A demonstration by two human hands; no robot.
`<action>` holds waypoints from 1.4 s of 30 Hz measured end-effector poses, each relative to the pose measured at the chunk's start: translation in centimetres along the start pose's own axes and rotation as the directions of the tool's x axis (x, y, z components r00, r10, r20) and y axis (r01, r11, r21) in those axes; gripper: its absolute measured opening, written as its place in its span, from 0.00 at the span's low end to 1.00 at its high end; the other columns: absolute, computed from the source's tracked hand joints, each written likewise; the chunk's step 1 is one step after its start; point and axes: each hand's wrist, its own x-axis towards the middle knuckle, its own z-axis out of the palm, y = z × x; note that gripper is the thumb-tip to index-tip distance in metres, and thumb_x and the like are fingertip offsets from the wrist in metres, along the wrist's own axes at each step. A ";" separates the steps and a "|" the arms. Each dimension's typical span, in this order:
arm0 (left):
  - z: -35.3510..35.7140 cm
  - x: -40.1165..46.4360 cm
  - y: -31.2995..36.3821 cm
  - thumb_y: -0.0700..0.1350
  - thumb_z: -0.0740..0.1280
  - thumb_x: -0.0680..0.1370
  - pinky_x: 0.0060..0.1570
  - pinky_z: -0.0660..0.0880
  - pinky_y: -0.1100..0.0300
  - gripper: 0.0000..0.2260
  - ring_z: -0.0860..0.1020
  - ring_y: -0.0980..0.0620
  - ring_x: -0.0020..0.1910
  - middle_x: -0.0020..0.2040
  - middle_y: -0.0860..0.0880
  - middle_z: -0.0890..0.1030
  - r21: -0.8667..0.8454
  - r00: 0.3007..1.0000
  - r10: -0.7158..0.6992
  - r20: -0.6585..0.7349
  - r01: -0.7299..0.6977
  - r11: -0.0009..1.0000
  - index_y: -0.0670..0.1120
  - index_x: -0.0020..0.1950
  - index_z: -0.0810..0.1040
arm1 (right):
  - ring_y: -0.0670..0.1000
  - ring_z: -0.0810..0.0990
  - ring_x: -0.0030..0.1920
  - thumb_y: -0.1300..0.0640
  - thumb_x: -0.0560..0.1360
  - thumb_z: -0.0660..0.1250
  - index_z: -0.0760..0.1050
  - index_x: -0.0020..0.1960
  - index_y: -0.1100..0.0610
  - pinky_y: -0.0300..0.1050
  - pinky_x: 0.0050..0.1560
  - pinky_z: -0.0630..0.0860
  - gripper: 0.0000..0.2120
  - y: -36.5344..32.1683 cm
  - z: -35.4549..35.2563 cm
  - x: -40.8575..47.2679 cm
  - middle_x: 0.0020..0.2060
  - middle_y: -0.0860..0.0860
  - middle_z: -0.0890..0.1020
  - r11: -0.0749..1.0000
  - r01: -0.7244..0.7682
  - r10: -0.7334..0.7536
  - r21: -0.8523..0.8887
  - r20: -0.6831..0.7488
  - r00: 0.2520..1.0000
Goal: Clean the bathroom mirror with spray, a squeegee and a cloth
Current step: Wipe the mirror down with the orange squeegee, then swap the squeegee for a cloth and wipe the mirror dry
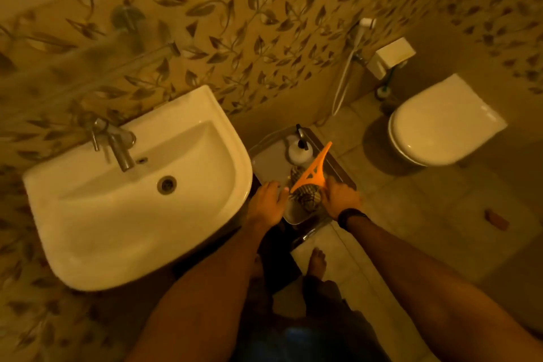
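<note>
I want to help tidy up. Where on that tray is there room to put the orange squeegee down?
The tray is bare at its back left, between the sink and the white spray bottle. The front is crowded: the patterned cloth, the squeegee and both hands, left hand and right hand.

Both arms reach straight out and down from the bottom of the view, bare forearms angling in toward each other. The left hand (266,200) is palm down with its fingers (274,185) spread loosely, holding nothing as far as I can see. The right hand (340,198) is palm down too, with a dark band on its wrist, fingers pointing forward. Its grip is hidden. A bare foot shows below between the arms.
</note>
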 end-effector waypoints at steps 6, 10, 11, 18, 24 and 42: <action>5.9 -1.0 -2.8 0.53 0.60 0.84 0.51 0.73 0.53 0.13 0.78 0.46 0.55 0.54 0.46 0.79 -0.048 0.982 -0.188 0.029 0.190 0.981 0.45 0.57 0.77 | 0.63 0.80 0.45 0.48 0.80 0.56 0.68 0.60 0.56 0.53 0.39 0.73 0.14 -0.8 6.2 4.8 0.46 0.60 0.80 0.967 0.203 -0.230 0.152 0.184 0.956; 8.8 -1.2 -4.7 0.55 0.58 0.84 0.55 0.74 0.50 0.15 0.77 0.47 0.56 0.56 0.46 0.78 0.032 0.965 -0.257 0.051 0.256 0.966 0.46 0.59 0.76 | 0.63 0.80 0.46 0.44 0.79 0.57 0.68 0.61 0.53 0.56 0.44 0.76 0.16 -1.5 9.8 8.2 0.47 0.58 0.81 0.943 0.108 -0.207 0.316 0.300 0.931; 9.2 -0.9 -5.0 0.55 0.58 0.84 0.55 0.74 0.50 0.15 0.77 0.47 0.56 0.56 0.47 0.78 0.041 0.964 -0.262 0.050 0.260 0.965 0.46 0.60 0.76 | 0.62 0.79 0.47 0.44 0.79 0.57 0.69 0.60 0.53 0.56 0.45 0.76 0.16 -1.7 10.6 9.1 0.48 0.58 0.81 0.931 0.066 -0.185 0.358 0.310 0.933; 11.5 3.7 -5.4 0.52 0.60 0.84 0.55 0.75 0.47 0.13 0.77 0.45 0.56 0.55 0.46 0.79 -0.066 0.960 -0.276 -0.040 0.273 0.960 0.44 0.57 0.77 | 0.61 0.78 0.52 0.49 0.80 0.57 0.67 0.69 0.55 0.61 0.55 0.74 0.20 -2.1 17.6 12.3 0.51 0.60 0.78 0.752 -0.240 -0.106 0.614 0.471 0.876; 12.4 4.7 -4.7 0.57 0.57 0.80 0.55 0.75 0.46 0.20 0.78 0.44 0.57 0.55 0.44 0.79 -0.106 0.950 -0.310 -0.020 0.307 0.946 0.43 0.57 0.77 | 0.60 0.75 0.55 0.53 0.83 0.51 0.74 0.57 0.59 0.51 0.52 0.70 0.16 0.0 17.0 11.2 0.55 0.58 0.77 0.887 -0.008 -0.085 0.461 0.180 0.980; 12.9 3.9 -6.0 0.50 0.63 0.83 0.52 0.73 0.54 0.11 0.78 0.46 0.56 0.55 0.46 0.80 -0.100 0.940 -0.340 -0.037 0.335 0.937 0.44 0.57 0.79 | 0.60 0.75 0.60 0.55 0.78 0.60 0.71 0.66 0.57 0.51 0.58 0.73 0.17 5.8 15.7 14.8 0.64 0.58 0.74 0.833 -0.148 0.059 0.534 0.181 0.982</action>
